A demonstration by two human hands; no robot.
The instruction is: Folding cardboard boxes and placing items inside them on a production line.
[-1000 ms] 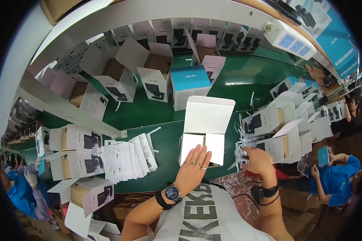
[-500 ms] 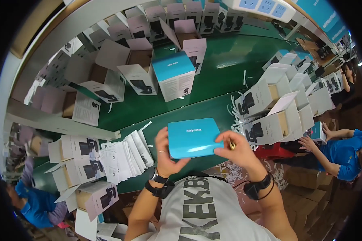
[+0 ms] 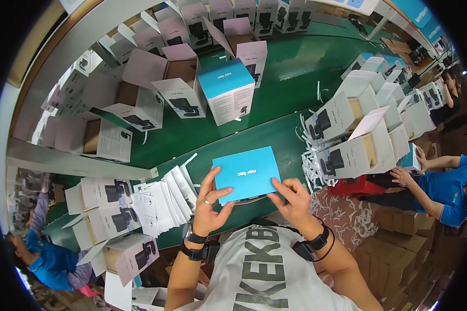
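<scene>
While the left hand (image 3: 206, 211) and right hand (image 3: 296, 203) grip opposite sides of a blue-topped box (image 3: 246, 173) at the near middle of the green desk (image 3: 286, 142) — apparently to steady it — fanned white papers (image 3: 163, 205) lie left and open cartons (image 3: 342, 159) right, seemingly for easy reach.
</scene>
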